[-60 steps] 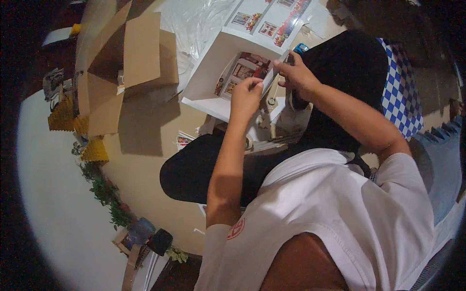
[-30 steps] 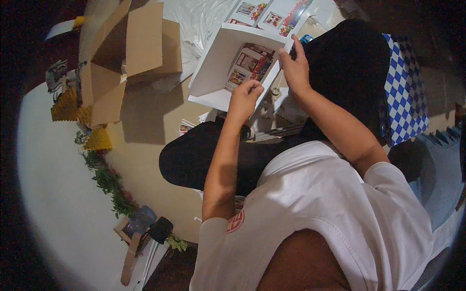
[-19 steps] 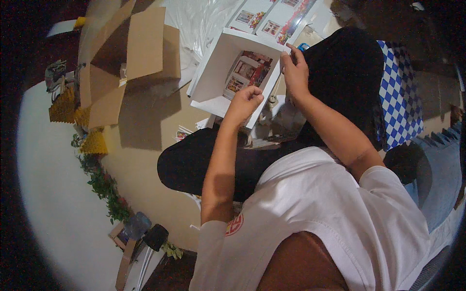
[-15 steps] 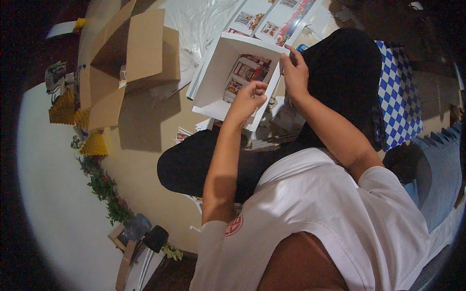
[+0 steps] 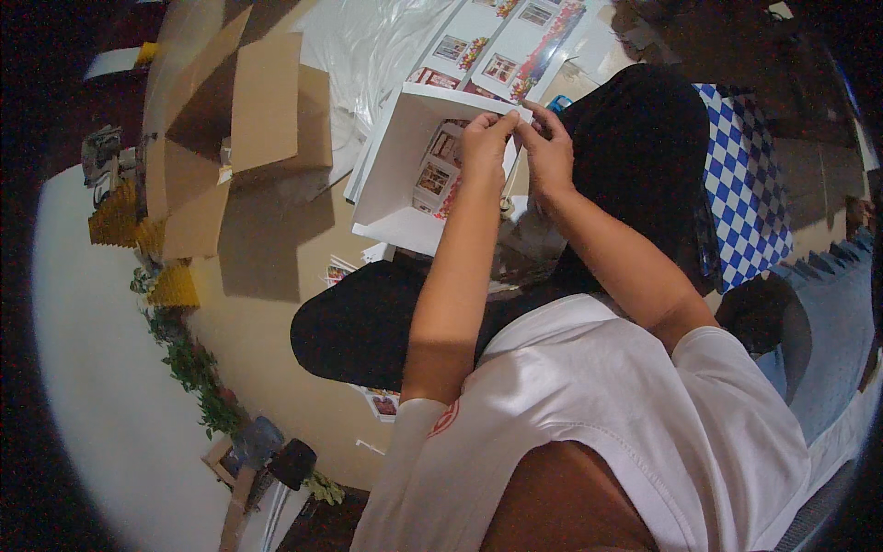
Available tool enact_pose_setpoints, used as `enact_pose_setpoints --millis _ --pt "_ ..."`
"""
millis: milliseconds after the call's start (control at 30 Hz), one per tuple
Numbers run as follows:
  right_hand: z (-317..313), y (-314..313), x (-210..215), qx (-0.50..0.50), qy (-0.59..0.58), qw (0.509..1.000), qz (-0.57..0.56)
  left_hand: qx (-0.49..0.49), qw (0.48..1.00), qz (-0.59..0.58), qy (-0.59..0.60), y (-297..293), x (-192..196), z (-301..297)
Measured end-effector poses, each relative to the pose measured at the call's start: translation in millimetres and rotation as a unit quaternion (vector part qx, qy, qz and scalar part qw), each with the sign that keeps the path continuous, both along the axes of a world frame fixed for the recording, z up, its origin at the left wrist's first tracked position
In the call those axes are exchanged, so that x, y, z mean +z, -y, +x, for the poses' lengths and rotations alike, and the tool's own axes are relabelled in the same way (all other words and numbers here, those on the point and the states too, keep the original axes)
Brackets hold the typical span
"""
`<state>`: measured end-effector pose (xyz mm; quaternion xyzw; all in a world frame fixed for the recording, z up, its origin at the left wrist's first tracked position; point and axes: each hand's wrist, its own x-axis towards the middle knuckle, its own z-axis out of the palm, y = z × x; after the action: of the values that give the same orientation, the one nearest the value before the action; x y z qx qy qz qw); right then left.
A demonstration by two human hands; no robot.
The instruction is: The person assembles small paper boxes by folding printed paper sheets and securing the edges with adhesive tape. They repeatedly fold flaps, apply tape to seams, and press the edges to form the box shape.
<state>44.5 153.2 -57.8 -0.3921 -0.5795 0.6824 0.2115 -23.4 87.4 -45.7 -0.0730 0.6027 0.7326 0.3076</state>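
Note:
A white card model [image 5: 395, 156], shaped like an open box with small printed window pictures [image 5: 437, 170] inside, is held above my lap. My left hand [image 5: 483, 143] pinches its upper right edge. My right hand [image 5: 549, 156] grips the same edge right beside it, with the fingertips of both hands nearly touching at the corner. A thin pale strip hangs just below my hands; I cannot tell what it is. My black-clad legs [image 5: 368, 322] lie under the model.
Printed card sheets [image 5: 501, 41] lie on clear plastic wrap [image 5: 368, 46] beyond the model. An open brown cardboard box [image 5: 267, 110] stands at the left, with yellow pieces [image 5: 115, 216] and a green garland [image 5: 193, 368] near it. A blue-and-white checked cloth [image 5: 745, 184] is at the right.
The white model has tilted and shifted a little. My left hand has risen from its lower right side to the upper right edge, meeting my right hand there.

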Motion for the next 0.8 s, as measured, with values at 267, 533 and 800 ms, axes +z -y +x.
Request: enact_pose_setpoints --millis 267,533,800 --pt "-1.6 0.7 0.1 -0.019 -0.011 0.999 -0.031 -0.102 0.987 -0.117 -0.047 -4.3 7.6 -16.8" --pt "-6.5 5.3 19.3 -0.003 -0.009 0.995 0.095 -0.140 0.931 -0.250 -0.226 -6.4 25.6 -24.0" --pt "-17.7 7.7 1.0 -0.021 -0.048 0.999 0.007 -0.109 0.979 -0.132 -0.113 0.6 22.3 -28.0"
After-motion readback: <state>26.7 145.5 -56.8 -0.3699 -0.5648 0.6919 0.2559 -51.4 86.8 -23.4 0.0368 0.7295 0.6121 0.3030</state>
